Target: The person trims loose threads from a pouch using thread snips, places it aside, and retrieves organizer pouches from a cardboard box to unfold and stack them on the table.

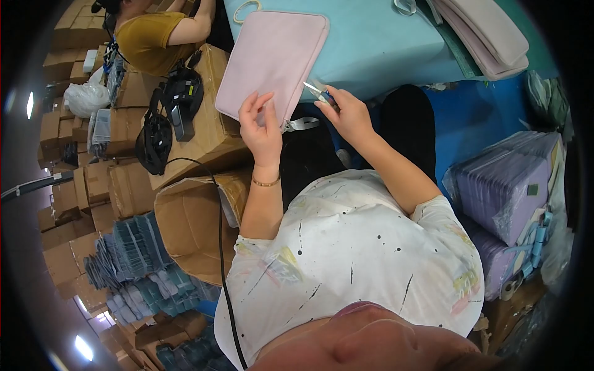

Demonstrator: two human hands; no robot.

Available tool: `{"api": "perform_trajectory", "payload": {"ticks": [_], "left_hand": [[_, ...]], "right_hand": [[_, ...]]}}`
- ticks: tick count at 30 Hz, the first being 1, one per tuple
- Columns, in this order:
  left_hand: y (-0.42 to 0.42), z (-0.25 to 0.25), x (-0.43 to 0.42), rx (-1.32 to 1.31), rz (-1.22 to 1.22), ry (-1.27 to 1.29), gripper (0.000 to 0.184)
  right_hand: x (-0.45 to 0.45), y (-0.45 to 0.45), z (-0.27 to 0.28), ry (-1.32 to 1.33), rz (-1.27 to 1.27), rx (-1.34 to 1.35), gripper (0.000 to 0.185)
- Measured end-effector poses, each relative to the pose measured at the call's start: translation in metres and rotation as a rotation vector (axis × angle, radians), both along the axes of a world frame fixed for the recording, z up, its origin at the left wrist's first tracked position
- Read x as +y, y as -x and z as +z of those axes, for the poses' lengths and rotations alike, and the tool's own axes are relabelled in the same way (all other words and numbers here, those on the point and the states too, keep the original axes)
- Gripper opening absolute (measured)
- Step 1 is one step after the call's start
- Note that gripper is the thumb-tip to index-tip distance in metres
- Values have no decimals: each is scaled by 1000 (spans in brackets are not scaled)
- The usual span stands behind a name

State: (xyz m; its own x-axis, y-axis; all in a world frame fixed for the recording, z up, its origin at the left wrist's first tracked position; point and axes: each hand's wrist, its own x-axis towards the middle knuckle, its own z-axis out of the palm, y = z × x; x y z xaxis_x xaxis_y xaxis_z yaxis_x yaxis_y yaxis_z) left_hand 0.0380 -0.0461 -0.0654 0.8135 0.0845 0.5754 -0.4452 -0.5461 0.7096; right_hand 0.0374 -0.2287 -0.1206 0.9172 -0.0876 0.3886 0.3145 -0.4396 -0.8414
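Observation:
A pale pink zippered laptop sleeve (pixel 275 52) lies at the near edge of the table, its lower corner reaching past the edge. My left hand (pixel 261 128) is over its lower part, fingers loosely bent and apart, with nothing visible in them. In my right hand (pixel 351 116) is a pair of small thread snips (pixel 317 91), gripped with the metal blades pointing toward the sleeve's right side. A light grey strap (pixel 303 123) hangs at the sleeve's lower corner, between my hands.
More pink sleeves (pixel 479 34) are stacked at the right of the blue-covered table (pixel 383 43). A roll of tape (pixel 247 11) sits behind the sleeve. An open carton (pixel 189 229) and black straps (pixel 164 117) are at left. Wrapped purple goods (pixel 504 179) stand right. Another person (pixel 151 37) works nearby.

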Motion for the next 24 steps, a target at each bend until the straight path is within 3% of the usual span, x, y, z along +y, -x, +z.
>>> {"api": "perform_trajectory", "payload": {"ticks": [4,8,14,18,22,24], "left_hand": [[3,-13,12,-98,94,-332,26],[1,-26,5,-131,100,-339,26],[0,-31,7,-139,89,-320,26],[2,-30,6,-129,96,-338,25],[2,-32,9,-124,95,-336,26],[3,-29,10,-123,91,-335,25]], "right_hand": [[-6,0,23,149,-51,24,37],[-2,0,34,228,4,78,35],[0,18,36,225,84,-77,34],[-9,3,43,224,-4,29,34],[12,19,34,279,73,-53,36],[17,35,38,288,159,42,36]]}}
